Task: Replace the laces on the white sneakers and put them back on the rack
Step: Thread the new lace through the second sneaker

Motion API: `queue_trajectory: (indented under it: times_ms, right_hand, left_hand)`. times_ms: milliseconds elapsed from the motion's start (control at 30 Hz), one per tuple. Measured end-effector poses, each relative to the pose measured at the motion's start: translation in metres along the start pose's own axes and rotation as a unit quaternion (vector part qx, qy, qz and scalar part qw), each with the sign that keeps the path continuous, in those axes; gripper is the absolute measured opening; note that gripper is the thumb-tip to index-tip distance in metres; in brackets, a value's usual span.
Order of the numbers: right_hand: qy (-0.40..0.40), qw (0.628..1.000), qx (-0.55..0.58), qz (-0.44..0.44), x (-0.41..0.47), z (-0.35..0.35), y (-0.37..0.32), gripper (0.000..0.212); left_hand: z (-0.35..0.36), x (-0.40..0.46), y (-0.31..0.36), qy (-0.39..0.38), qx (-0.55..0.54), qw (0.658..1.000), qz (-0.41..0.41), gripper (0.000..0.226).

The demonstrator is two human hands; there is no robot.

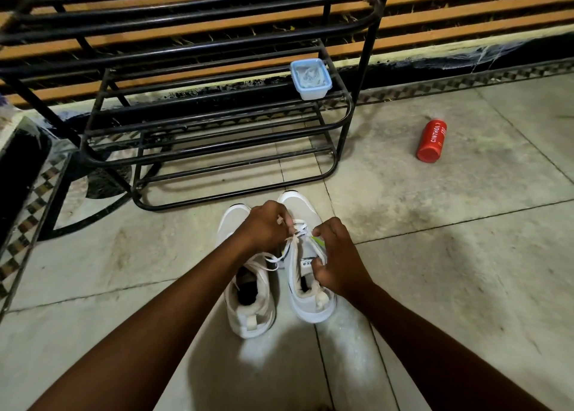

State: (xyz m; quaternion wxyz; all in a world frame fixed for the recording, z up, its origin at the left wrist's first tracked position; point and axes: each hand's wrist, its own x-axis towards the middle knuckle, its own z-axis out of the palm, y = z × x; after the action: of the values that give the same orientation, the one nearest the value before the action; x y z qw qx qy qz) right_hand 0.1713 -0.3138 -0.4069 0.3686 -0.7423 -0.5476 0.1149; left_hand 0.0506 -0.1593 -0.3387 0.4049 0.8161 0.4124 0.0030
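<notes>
Sneakers (281, 274), smooth white, laces (298, 233) pinched by both curled hands.

Both arms outstretched, left grip (264, 225) curled pinching, right grip (337, 260) curled

Both forearms come into view bare from the lower edge up to the wrists, with no sleeve, cuff, watch or band on either. The left hand (264, 227) and the right hand (338, 260) wear no gloves and no rings that can be seen. A few pale, short nails show on the fingers (316, 233).
</notes>
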Motion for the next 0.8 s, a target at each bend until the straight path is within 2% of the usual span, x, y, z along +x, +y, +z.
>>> queue_trajectory:
  times_ms: [100,167,300,467,633,733,800]
  right_hand:
    - [0.001,1.000,0.017,0.003,0.000,-0.002,0.002,0.048]
    - [0.003,1.000,0.024,0.007,-0.001,-0.003,0.002,0.048]
    - [0.002,1.000,0.018,0.006,-0.001,-0.002,-0.002,0.049]
    - [-0.001,1.000,0.003,0.011,-0.001,-0.003,-0.003,0.049]
    - [-0.006,1.000,-0.003,0.012,-0.001,-0.003,-0.004,0.050]
    - [-0.011,1.000,-0.003,0.018,-0.002,-0.002,-0.003,0.051]
    - [-0.020,1.000,-0.006,0.020,-0.002,-0.002,-0.003,0.051]
  left_hand:
    - [-0.004,-0.001,-0.006,-0.030,-0.128,0.989,-0.068,0.024]
    - [-0.005,-0.005,-0.005,-0.028,-0.158,0.981,-0.108,0.024]
    - [0.001,-0.007,0.000,-0.004,-0.182,0.972,-0.149,0.014]
    - [0.002,-0.007,0.005,0.003,-0.190,0.965,-0.179,0.012]
    - [0.009,-0.008,0.005,0.041,-0.180,0.966,-0.179,0.035]
    - [0.008,-0.007,0.007,0.037,-0.191,0.960,-0.201,0.036]
    - [0.008,-0.004,0.004,0.028,-0.198,0.958,-0.206,0.046]
